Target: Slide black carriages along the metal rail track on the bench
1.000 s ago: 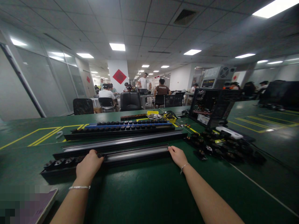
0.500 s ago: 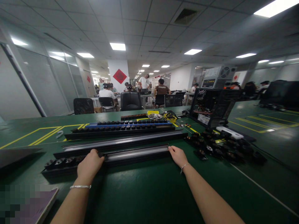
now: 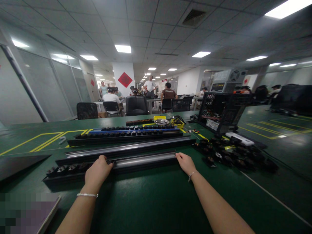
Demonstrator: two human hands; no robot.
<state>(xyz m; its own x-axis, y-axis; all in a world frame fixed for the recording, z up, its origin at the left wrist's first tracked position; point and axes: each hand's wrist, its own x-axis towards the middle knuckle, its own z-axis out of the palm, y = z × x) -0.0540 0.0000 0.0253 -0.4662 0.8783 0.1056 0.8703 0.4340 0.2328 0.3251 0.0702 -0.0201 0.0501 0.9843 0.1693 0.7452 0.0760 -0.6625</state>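
Observation:
A long black rail with a shiny metal channel (image 3: 146, 160) lies across the green table in front of me. Several small black parts with metal tops (image 3: 62, 169) sit in its left portion. My left hand (image 3: 97, 172) is closed over the rail around a small black part (image 3: 110, 162), which the fingers mostly cover. At the rail's right end, my right hand (image 3: 185, 163) pinches the tip between thumb and fingers. Just behind lies a second rail (image 3: 131, 146), its metal channel bare.
Further back are a rail filled with black parts (image 3: 136, 133), a blue strip (image 3: 117, 130) and a round metal dish (image 3: 162, 122). A pile of black parts (image 3: 226, 154) and an open computer case (image 3: 220, 110) stand at the right. A tablet-like edge (image 3: 52, 211) shows lower left.
My left hand has slid a little to the right along the rail, with the small black part at its fingertips. My right hand stays at the rail's end.

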